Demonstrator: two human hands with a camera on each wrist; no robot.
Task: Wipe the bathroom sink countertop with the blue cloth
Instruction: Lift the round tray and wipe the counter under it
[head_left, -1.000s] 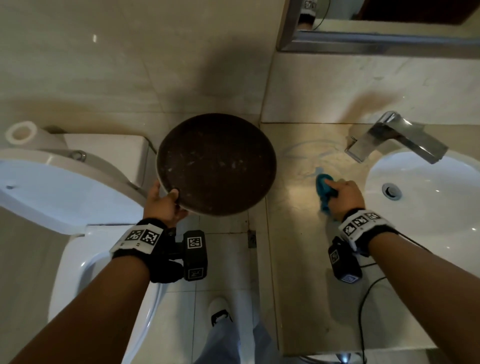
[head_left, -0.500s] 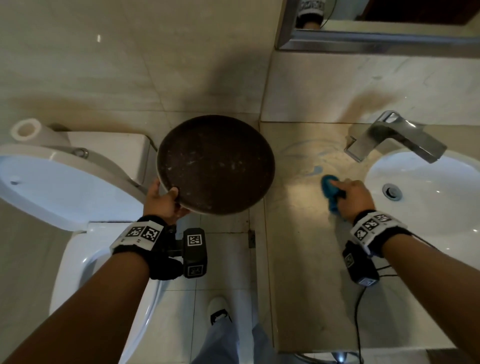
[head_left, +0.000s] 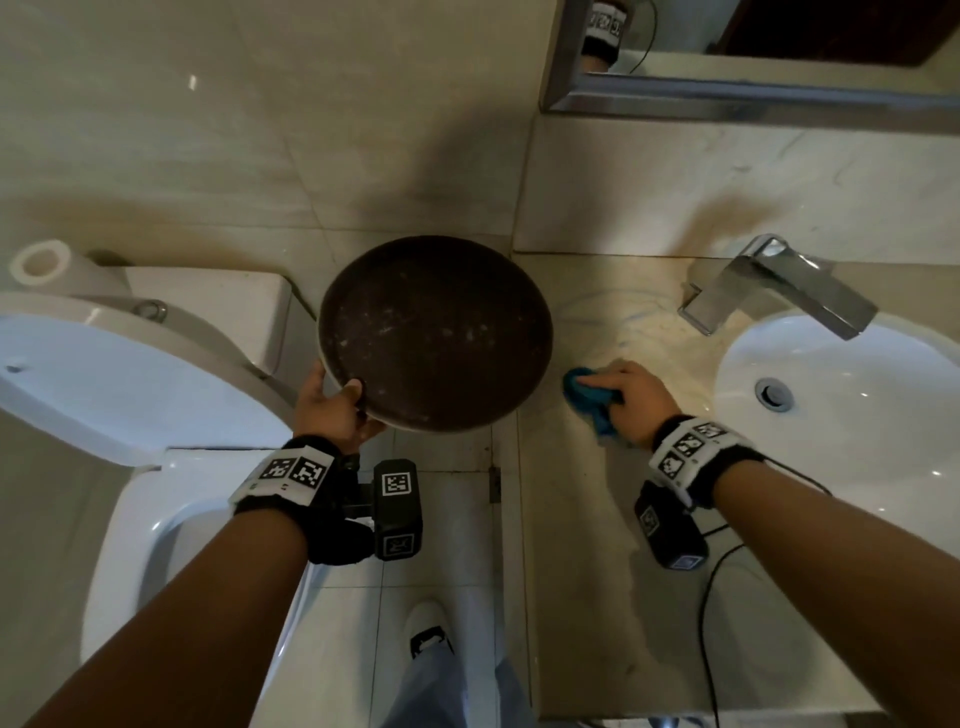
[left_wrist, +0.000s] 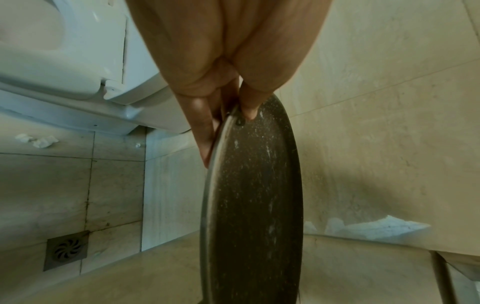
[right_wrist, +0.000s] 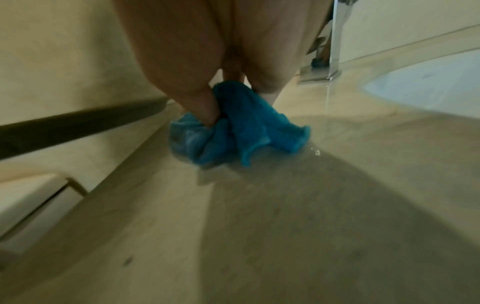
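You're mid-wipe: your right hand (head_left: 626, 402) clenches the bunched blue cloth (head_left: 589, 400) vs the countertop (head_left: 597, 597), left of the sink (head_left: 852, 415), near the tap (head_left: 774, 283). Your left hand (head_left: 332, 413) pinches the dark round tray (head_left: 436, 332) by its rim, held off the counter. Next, I'd judge: sweep toward the near edge w/ steady pressure.

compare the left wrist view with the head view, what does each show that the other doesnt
Only the left wrist view shows the floor drain and scraps of tissue on the floor tiles. Only the head view shows the right hand pressing the blue cloth on the countertop, plus the faucet, sink basin and mirror. Both show the left hand gripping the rim of the dark round tray, with the toilet alongside.
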